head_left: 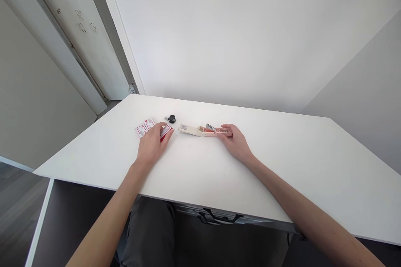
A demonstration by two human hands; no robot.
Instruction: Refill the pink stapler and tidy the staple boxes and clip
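Two bare forearms [300, 204] occupy the foreground, one entering from each lower corner, above a trousered leg [148, 233] and a dark drawer handle [223, 217] below the front edge of the white bench [194, 171].

Left hand [152, 145]: rests on the bench, thumb and fingers pinching a red packet [166, 130] with a white label (the print is too small to read). Two labelled packets [140, 130] in red and white lie just beyond the fingers, on the hand's outer side, partly covered by it.

Right hand [235, 144]: thumb and fingers pinch the far right end of the case [190, 130], which lies opened out lengthwise on the bench between the hands. Its cream half points toward the left hand; its pink half [213, 133] runs under the right. A silver part [210, 127] stands tilted near the joint.

Behind the left hand, near the cream tip, lies a black clip [171, 119], apart from both hands.
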